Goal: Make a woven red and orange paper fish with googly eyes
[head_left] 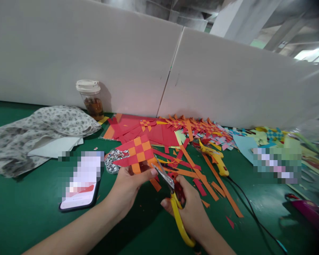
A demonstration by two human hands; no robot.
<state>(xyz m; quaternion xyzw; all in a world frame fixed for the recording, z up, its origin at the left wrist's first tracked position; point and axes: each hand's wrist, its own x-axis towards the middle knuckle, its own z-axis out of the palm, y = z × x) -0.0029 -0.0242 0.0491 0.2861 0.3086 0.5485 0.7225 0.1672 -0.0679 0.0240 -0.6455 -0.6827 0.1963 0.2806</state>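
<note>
My left hand (129,187) pinches a woven red-and-orange paper mat (138,151) by its lower edge and holds it up over the green table. My right hand (191,209) grips yellow-and-red scissors (172,194), blades pointing up-left and touching the mat's lower right corner. Loose red and orange paper strips (202,173) lie just beyond both hands.
A phone (81,184) lies left of my left hand. A yellow glue gun (215,157) with a black cord rests at the right. A lidded cup (91,99), patterned cloth (39,131), a pile of woven pieces (191,125) and white partition boards (149,71) stand behind.
</note>
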